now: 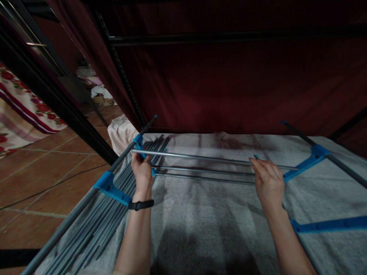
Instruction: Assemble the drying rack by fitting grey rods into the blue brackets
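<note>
My left hand [141, 166] is closed on the left end of a thin grey metal rod [195, 156], close to a blue plastic bracket [138, 142] on the left tube. Near the rod's other end my right hand [268, 177] pinches it, with its fingers over the top. The right tip lies by another blue bracket [305, 162] on the right tube [348, 168]. Below this rod, two more rods run across between the sides. A further blue bracket [110, 187] sits on the long left tube [77, 210], beside my wrist with the black band [141, 205].
Many loose grey rods [100, 225] lie bundled at the left on a grey cloth [206, 221]. A blue piece [329, 224] is at right. Dark red curtain [229, 84] and black frame bars surround the surface. Tiled floor [34, 172] and a cable show at left.
</note>
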`<act>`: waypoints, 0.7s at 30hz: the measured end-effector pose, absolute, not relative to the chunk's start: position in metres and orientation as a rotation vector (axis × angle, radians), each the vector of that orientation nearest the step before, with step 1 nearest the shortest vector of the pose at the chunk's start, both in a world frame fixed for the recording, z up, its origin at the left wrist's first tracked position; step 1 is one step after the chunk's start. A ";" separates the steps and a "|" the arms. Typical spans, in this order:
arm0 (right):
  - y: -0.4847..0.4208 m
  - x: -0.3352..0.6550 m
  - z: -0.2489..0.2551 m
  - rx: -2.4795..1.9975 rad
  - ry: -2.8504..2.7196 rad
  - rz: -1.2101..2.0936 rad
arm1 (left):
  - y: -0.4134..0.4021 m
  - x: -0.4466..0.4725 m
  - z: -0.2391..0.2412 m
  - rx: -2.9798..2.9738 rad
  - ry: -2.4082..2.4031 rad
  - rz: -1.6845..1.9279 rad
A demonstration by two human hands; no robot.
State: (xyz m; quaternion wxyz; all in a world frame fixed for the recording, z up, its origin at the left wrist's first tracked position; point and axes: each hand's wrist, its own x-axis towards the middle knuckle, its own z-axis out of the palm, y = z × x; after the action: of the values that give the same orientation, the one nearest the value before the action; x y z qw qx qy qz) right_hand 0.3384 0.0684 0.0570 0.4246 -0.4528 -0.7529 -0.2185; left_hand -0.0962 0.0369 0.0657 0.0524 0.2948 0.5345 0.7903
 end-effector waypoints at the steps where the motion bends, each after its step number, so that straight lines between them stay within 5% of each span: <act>1: 0.069 0.338 0.057 -1.135 -1.879 -0.550 | 0.037 -0.095 0.067 0.908 1.618 2.403; 21: 0.078 0.338 0.051 -1.204 -1.914 -0.600 | 0.031 -0.088 0.077 0.816 1.592 2.400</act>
State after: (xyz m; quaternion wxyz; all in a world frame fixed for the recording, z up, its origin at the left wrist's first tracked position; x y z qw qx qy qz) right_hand 0.3380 0.0775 0.0512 0.3905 -0.4739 -0.7531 -0.2362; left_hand -0.0880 0.0313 0.0767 0.0743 0.2719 0.5303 0.7996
